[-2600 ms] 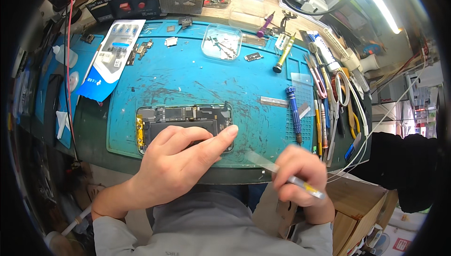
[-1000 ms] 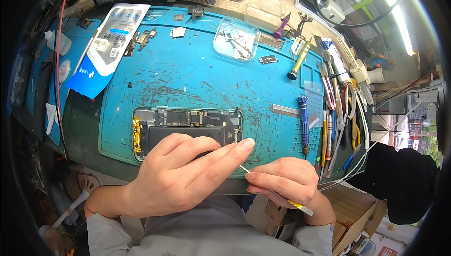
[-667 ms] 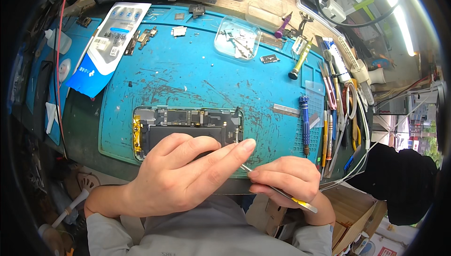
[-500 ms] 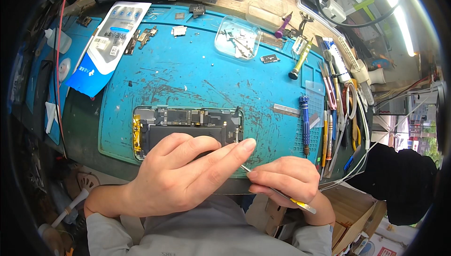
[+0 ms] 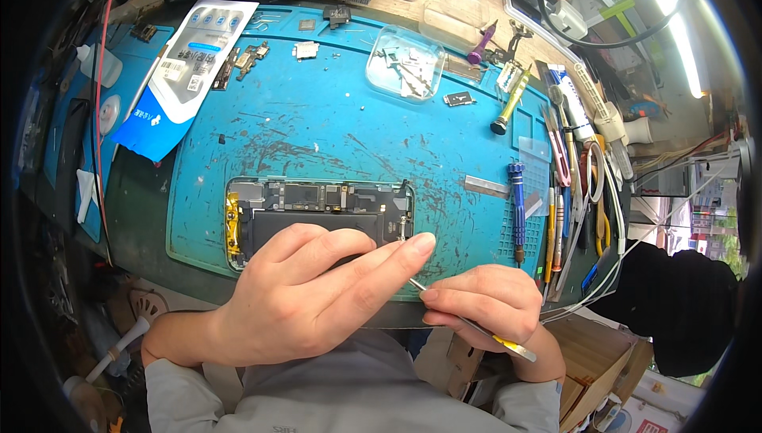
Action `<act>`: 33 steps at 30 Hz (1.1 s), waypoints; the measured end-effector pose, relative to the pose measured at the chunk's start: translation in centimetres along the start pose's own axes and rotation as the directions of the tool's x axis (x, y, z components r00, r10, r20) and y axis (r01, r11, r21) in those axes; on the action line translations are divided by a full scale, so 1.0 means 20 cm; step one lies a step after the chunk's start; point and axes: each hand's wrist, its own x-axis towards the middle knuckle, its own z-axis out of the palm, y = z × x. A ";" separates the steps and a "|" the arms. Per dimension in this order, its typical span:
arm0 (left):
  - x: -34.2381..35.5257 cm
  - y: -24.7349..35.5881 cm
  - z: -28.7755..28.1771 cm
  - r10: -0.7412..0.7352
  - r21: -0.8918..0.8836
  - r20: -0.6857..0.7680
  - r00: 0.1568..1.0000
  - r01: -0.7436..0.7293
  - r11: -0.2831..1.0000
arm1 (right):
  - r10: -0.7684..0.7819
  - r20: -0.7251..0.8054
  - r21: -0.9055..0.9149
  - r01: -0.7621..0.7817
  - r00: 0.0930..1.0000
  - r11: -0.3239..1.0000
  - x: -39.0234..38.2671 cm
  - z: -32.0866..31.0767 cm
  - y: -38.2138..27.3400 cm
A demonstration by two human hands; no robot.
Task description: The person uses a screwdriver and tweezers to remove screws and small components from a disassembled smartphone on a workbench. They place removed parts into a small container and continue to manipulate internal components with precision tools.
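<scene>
While laid flat on the mat [image 5: 262, 103], long axis from 9 to 3 o'clock, opened phone [image 5: 317, 217] at about 10 o'clock from the grip of the right hand [image 5: 488, 302]. Grip pinched on a slim tool [image 5: 478, 327], front toward 10 o'clock, tail toward 4; contact with phone not visible. Nearer to phone: left hand [image 5: 309, 298], across the 5 o'clock part, fingertips between phone and right hand; palm side hidden, hence impossible to tell whether grasping anything. Note matte black, oblong battery [image 5: 298, 224]; glossy yellow strip [image 5: 232, 223] at the 9 o'clock end; bright, narrow metal of the tool with yellow patch near the tail; rubbery-looking blue mat, darkly scratched. At 1 o'clock from phone, clear, round-cornered box [image 5: 381, 84] with small parts; at 3, blue, ribbed screwdriver [image 5: 517, 207].
</scene>
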 end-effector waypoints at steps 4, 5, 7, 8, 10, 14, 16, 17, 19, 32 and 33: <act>0.01 0.01 0.00 -0.027 -0.038 -0.006 1.000 0.027 0.999 | 0.002 0.002 -0.001 -0.002 1.000 1.000 -0.01 0.00 0.00; 0.01 0.02 0.00 -0.040 -0.055 -0.006 0.999 0.039 0.998 | 0.002 0.003 -0.002 -0.002 1.000 1.000 -0.01 0.00 0.00; 0.01 0.02 0.00 -0.045 -0.058 -0.008 0.999 0.044 0.997 | 0.002 0.005 -0.004 -0.002 1.000 1.000 0.00 0.00 0.00; 0.01 0.02 0.00 -0.047 -0.059 -0.009 0.999 0.046 0.997 | 0.001 0.005 -0.004 -0.001 1.000 1.000 0.00 0.00 0.00; 0.00 0.01 0.01 -0.018 -0.022 -0.012 1.000 0.017 1.000 | 0.000 0.006 -0.006 0.000 1.000 1.000 0.00 0.00 0.00; 0.00 0.00 0.01 -0.001 0.000 -0.006 1.000 0.001 1.000 | 0.006 0.013 -0.014 -0.005 1.000 1.000 0.00 0.00 -0.01; 0.00 0.01 0.01 -0.026 -0.032 -0.004 1.000 0.026 0.999 | 0.006 0.015 -0.017 -0.006 1.000 1.000 0.01 0.00 -0.01; 0.01 0.02 0.01 -0.037 -0.049 -0.004 0.999 0.037 0.998 | 0.005 0.015 -0.019 -0.004 1.000 1.000 0.01 0.00 0.00; 0.01 0.02 -0.01 -0.036 -0.043 -0.002 0.999 0.036 0.998 | 0.009 0.009 -0.009 -0.009 1.000 1.000 0.00 0.00 -0.01; 0.01 0.02 0.01 -0.020 -0.011 -0.028 0.999 0.020 1.000 | -0.006 0.053 0.009 0.005 0.999 1.000 0.03 -0.04 0.01; 0.01 0.02 0.00 -0.022 -0.011 -0.022 1.000 0.022 1.000 | -0.009 0.055 0.001 0.009 0.998 1.000 0.03 -0.04 0.00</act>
